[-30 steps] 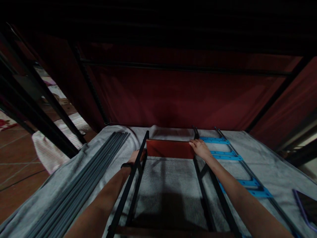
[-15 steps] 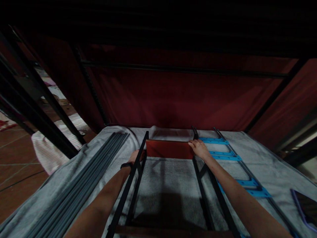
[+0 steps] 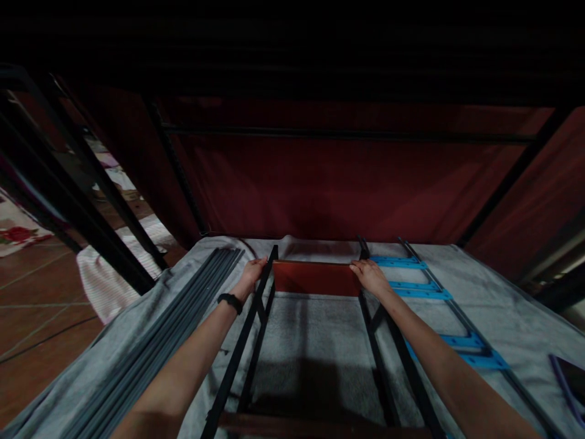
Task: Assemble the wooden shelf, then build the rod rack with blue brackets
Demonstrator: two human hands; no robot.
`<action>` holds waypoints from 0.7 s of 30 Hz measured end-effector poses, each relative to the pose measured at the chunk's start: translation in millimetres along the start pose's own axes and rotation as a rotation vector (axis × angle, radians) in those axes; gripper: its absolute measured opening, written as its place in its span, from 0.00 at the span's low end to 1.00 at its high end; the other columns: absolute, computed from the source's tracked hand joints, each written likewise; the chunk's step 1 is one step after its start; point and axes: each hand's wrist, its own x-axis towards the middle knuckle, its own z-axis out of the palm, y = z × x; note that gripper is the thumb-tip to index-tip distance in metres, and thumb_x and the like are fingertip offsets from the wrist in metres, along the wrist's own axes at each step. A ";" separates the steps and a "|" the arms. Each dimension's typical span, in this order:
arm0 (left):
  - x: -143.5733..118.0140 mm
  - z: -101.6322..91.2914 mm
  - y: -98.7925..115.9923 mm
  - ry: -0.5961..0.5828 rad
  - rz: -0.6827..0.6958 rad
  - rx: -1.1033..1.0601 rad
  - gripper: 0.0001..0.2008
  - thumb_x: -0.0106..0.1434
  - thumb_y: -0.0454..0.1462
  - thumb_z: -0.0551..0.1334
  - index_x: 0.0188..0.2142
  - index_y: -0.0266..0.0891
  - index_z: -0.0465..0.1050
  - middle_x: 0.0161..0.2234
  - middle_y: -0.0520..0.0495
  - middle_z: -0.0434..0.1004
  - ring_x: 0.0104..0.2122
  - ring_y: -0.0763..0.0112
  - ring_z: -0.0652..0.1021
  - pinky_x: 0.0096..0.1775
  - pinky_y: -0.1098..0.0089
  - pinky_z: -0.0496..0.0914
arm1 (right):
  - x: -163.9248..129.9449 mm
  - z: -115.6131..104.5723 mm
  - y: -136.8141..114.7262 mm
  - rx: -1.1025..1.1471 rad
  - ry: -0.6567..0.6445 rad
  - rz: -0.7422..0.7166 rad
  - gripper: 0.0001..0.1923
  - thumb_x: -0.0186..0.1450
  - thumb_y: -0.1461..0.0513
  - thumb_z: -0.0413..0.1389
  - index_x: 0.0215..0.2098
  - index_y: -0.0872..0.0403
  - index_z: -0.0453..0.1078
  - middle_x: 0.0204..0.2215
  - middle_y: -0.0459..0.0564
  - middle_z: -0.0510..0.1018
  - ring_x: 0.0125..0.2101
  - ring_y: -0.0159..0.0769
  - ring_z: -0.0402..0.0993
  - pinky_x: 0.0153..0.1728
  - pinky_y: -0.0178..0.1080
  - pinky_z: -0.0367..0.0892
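A black metal frame [image 3: 242, 346] lies on the bed, with a reddish-brown board [image 3: 315, 278] standing between its two sides at the far end. My right hand [image 3: 371, 278] has its fingers curled over the board's top right corner, against the right side of the frame. Just outside the frame's left side is my left hand [image 3: 252, 273], a black band on its wrist. Its fingers are drawn together at the bar near the board's left end; whatever lies in them is too small to make out. A second brown board [image 3: 320, 424] crosses the near end of the frame.
Several grey tubes [image 3: 159, 341] lie in a bundle on the grey blanket [image 3: 466, 292] to the left. On the right is a rack with blue crosspieces [image 3: 423, 293], and a phone [image 3: 569, 384] farther right. Black posts [image 3: 114, 207] and dark red curtains [image 3: 329, 183] surround the bed.
My left hand has come out from behind the frame's left bar to its outer side, a little higher. My right hand keeps its hold on the board. The view has shifted slightly.
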 end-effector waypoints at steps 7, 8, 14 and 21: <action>-7.3 4.6 6.5 0.040 -0.086 -0.143 0.19 0.61 0.53 0.57 0.28 0.40 0.67 0.21 0.48 0.72 0.22 0.69 0.73 0.25 0.71 0.65 | -0.9 -2.9 -2.6 0.000 0.013 -0.006 0.21 0.74 0.56 0.43 0.53 0.54 0.74 0.49 0.55 0.80 0.50 0.40 0.74 0.59 0.42 0.59; -8.1 4.4 6.5 0.040 -0.088 -0.144 0.18 0.61 0.51 0.56 0.28 0.40 0.66 0.21 0.49 0.72 0.22 0.70 0.72 0.25 0.71 0.65 | -1.0 -3.3 -3.1 -0.003 0.012 -0.005 0.21 0.74 0.56 0.43 0.53 0.54 0.74 0.49 0.55 0.80 0.50 0.40 0.74 0.58 0.41 0.59; -6.1 3.3 8.5 0.043 -0.015 -0.111 0.17 0.60 0.51 0.57 0.29 0.40 0.66 0.23 0.50 0.71 0.24 0.70 0.72 0.27 0.72 0.65 | -1.1 -3.3 -4.2 -0.005 0.010 -0.007 0.22 0.74 0.56 0.43 0.53 0.55 0.74 0.48 0.56 0.80 0.50 0.41 0.74 0.59 0.42 0.59; 0.4 3.5 11.1 0.067 0.093 -0.030 0.14 0.58 0.48 0.59 0.27 0.41 0.63 0.23 0.53 0.67 0.26 0.71 0.69 0.31 0.71 0.64 | -0.4 -1.0 -2.9 0.010 0.017 0.005 0.21 0.74 0.56 0.44 0.53 0.54 0.74 0.48 0.56 0.81 0.50 0.40 0.75 0.59 0.42 0.59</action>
